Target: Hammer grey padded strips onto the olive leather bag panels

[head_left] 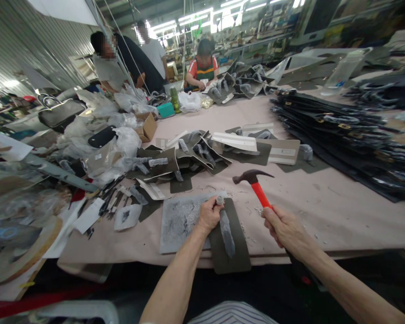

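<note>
My right hand (285,227) is closed round the handle of a claw hammer (260,194) with a red and black grip, its head raised above the table. My left hand (209,214) pinches a short upright metal punch (219,200), whose round top shows above the fingers. The punch's lower end is hidden. Under that hand lie a worn grey slab (178,220) and a dark olive panel (238,252) overlapping its right side. A strap wrapped in clear plastic (227,234) runs along the panel, whose near end juts past the table edge.
Beyond the slab lies a heap of olive panels (192,157) with plastic-wrapped straps. Black pieces (337,139) are stacked at the right. Plastic bags (128,139) and a cardboard box (146,127) crowd the left. Several people are across the table (357,211); one sits in red (202,67).
</note>
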`<state>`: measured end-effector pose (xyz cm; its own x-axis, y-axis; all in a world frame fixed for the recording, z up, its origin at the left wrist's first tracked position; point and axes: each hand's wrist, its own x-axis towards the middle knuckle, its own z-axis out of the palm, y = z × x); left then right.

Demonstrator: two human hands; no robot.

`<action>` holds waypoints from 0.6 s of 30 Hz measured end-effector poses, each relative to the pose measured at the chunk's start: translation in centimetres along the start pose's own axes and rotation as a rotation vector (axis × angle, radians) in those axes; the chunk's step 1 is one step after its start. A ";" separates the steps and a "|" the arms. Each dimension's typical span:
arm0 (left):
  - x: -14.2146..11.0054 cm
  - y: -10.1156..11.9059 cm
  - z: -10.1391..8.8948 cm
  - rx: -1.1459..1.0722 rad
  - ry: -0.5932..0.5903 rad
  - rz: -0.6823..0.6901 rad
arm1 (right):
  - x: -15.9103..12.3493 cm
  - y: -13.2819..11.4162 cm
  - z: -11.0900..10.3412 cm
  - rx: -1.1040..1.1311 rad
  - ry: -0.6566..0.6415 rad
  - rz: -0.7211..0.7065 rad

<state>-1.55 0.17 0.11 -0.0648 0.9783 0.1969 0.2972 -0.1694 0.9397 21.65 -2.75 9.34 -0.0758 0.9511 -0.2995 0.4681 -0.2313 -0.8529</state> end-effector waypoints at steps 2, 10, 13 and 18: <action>0.0 -0.2 0.0 0.014 -0.004 0.010 | 0.0 -1.1 0.4 -0.274 0.119 -0.276; -0.1 -0.6 0.0 0.035 -0.009 -0.001 | 0.0 -6.8 -2.5 -0.639 0.207 -0.579; -0.1 -0.6 0.0 0.016 -0.003 -0.005 | -0.9 -8.7 -2.8 -0.363 0.561 -0.635; -0.1 -0.9 0.1 0.030 -0.007 -0.025 | -0.3 -3.9 -0.5 -0.632 0.167 -0.577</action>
<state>-1.76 0.21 -0.78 -0.0660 0.9830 0.1716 0.3241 -0.1415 0.9354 20.27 -2.04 12.92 -0.3449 0.9137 0.2151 0.8010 0.4059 -0.4401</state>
